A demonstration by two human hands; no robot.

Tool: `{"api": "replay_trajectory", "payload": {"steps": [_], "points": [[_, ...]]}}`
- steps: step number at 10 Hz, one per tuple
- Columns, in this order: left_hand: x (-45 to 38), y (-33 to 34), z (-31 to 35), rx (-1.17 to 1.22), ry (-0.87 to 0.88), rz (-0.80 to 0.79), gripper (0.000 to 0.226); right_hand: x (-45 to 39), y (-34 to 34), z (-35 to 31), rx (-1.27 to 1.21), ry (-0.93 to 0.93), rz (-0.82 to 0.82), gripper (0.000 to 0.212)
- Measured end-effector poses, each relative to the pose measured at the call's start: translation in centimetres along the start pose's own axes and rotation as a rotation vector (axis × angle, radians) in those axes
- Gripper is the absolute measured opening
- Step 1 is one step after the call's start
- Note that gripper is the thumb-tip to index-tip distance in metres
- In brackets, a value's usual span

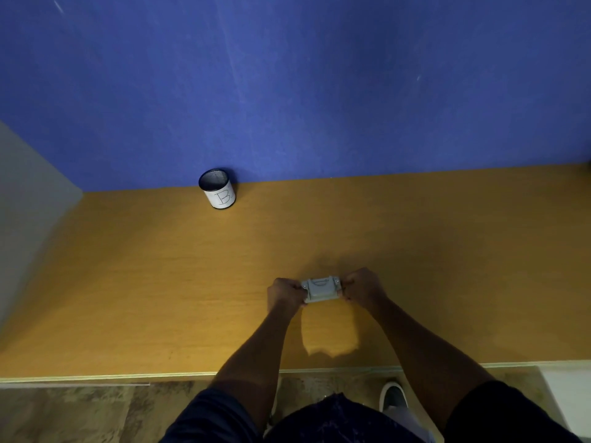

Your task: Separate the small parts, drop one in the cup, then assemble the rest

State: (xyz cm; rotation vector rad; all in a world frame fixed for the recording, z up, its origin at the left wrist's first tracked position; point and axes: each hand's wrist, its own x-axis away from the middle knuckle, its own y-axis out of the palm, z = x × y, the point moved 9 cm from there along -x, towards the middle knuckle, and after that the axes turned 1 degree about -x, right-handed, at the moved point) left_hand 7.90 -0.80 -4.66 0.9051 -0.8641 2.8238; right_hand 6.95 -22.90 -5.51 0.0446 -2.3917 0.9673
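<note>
A small grey plastic block (pixel 321 289) with screws at its corners is held just above the wooden table (pixel 160 282), near the front middle. My left hand (pixel 285 294) grips its left end and my right hand (pixel 363 286) grips its right end, fingers curled around the edges. Whether it is one piece or several joined parts is too small to tell. A black mesh cup (pixel 218 188) with a white label marked "B" stands upright at the far left-middle of the table, against the blue wall, well away from both hands.
A blue wall (pixel 287 91) closes the back of the table and a grey panel (pixel 25 203) closes its left side. The table's front edge (pixel 128 376) runs below my forearms, with floor and a shoe (pixel 394 398) beneath.
</note>
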Motion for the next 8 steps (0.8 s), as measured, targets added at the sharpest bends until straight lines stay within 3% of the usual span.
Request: {"api": "replay_trajectory", "payload": {"steps": [3,5,7,8], "points": [[-0.2,0.0,0.7,-0.167,0.077,0.002,0.012,-0.1,-0.2,-0.4,0.120,0.043,0.047,0.027],[0.0,0.1,1.5,-0.254,0.175,0.017,0.018,0.4,-0.3,-1.9,0.306,-0.089,0.076,0.028],[-0.1,0.3,1.7,-0.300,0.205,-0.012,0.020,0.6,-0.6,-1.1,0.244,-0.098,0.083,0.020],[0.1,-0.3,1.5,-0.297,0.234,0.058,0.021,1.1,-1.4,-1.1,0.204,-0.173,0.142,0.021]]}}
